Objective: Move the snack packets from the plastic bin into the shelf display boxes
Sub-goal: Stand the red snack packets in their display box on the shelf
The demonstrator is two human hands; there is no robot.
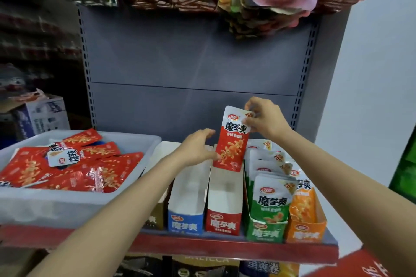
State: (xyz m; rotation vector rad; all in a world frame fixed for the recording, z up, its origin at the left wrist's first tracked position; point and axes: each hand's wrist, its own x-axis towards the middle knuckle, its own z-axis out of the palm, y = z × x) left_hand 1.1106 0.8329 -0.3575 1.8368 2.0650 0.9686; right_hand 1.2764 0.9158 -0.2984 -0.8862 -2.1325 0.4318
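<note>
**Red snack packet held upright above the red display box**

Item: one red snack packet [234,139], centre of the frame, right of middle. Flat foil pouch, white top band with a logo and dark characters, red lower body printed with orange food strips. Glossy, lightly creased.

Position: long axis near vertical, leaning a little to the right at the top. Its bottom edge sits just above, or just inside, the back end of the open red display box [224,204]; contact cannot be told. The box below looks to hold nothing else.

Grip: right hand [264,119] pinches the packet's top right corner, so the packet hangs down and to the left of the pinch. Left hand [197,149] lies at the packet's lower left edge with fingers loosely extended, touching or steadying it, not clasped round it. Both hands are equally close; the right carries the weight.

Judgement: the coming move is a straight drop along the long axis into the red box.

Nearby: blue display box [188,207] to the left, seemingly unfilled; green display box [266,225] to the right, stocked with white-and-green packets. Plastic bin [67,207] at lower left holds more red packets lying flat.
</note>
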